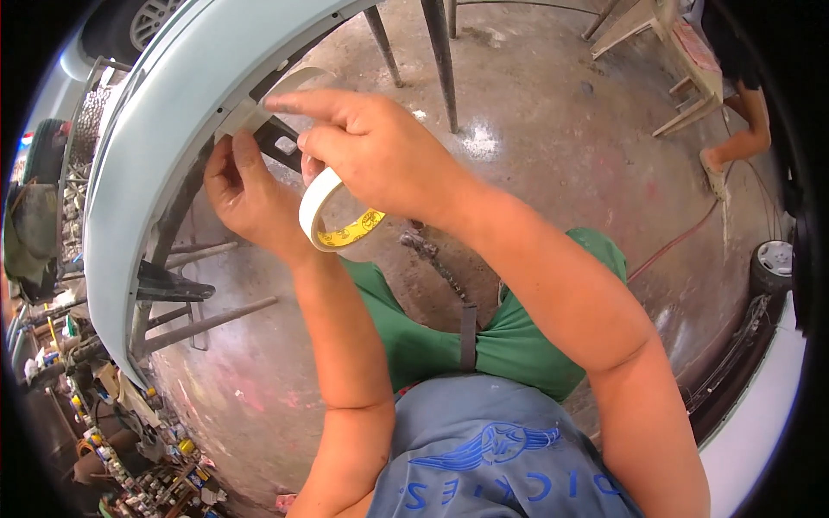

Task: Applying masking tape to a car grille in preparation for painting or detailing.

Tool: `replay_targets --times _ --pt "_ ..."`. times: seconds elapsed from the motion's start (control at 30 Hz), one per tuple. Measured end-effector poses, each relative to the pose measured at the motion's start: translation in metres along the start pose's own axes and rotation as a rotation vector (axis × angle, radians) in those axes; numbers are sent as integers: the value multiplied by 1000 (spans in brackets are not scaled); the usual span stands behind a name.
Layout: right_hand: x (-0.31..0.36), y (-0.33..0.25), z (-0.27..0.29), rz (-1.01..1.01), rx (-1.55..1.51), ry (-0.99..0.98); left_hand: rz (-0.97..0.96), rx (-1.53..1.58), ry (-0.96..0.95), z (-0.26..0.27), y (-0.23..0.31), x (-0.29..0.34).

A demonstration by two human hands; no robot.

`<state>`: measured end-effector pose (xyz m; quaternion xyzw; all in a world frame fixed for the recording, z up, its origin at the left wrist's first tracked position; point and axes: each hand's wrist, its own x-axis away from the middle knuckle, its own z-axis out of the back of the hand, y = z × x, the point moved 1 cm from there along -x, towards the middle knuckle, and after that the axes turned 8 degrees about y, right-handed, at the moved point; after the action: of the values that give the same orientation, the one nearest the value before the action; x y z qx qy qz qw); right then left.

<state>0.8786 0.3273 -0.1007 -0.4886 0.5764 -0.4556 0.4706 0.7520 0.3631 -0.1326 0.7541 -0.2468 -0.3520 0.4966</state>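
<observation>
A pale blue-grey car bumper or similar curved body panel arches along the left side. Across its inner edge lies a short strip of whitish masking tape. My left hand has its thumb and fingers closed at the lower end of that strip, gripping it against the panel edge. The index finger of my right hand reaches to the strip's other end. Its remaining fingers curl over a roll of masking tape, which hangs below the palm, its yellow inner core showing. A dark bracket is partly hidden behind my fingers.
Dark metal stand legs rise beyond my hands, and more stand bars lie under the panel. Shelving with cluttered small containers lines the left. At the far right are a wooden chair, another person's leg and a wheel.
</observation>
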Motion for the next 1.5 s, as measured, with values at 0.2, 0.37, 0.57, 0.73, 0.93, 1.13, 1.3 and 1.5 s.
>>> replay_targets --times 0.2,0.37,0.57,0.73,0.93,1.13,1.3,1.5 --pt "-15 1 -8 -142 -88 -132 -19 -64 -127 17 -13 -6" --pt "-27 2 -6 -243 -209 -214 60 61 -296 17 -18 -7" --pt "-34 -2 -7 -316 -149 -210 -163 -95 -375 32 -34 -23" --pt "9 -12 8 -319 391 57 130 -42 -272 57 -10 -2" --pt "67 -6 -6 -257 191 -25 551 104 -607 91 7 42" --pt "75 -2 -11 -133 594 -71 568 206 -649 102 0 39" --pt "80 6 -13 -64 706 -27 478 122 -708 103 -5 35" --pt "82 10 -13 161 995 -84 334 29 -765 105 -7 30"
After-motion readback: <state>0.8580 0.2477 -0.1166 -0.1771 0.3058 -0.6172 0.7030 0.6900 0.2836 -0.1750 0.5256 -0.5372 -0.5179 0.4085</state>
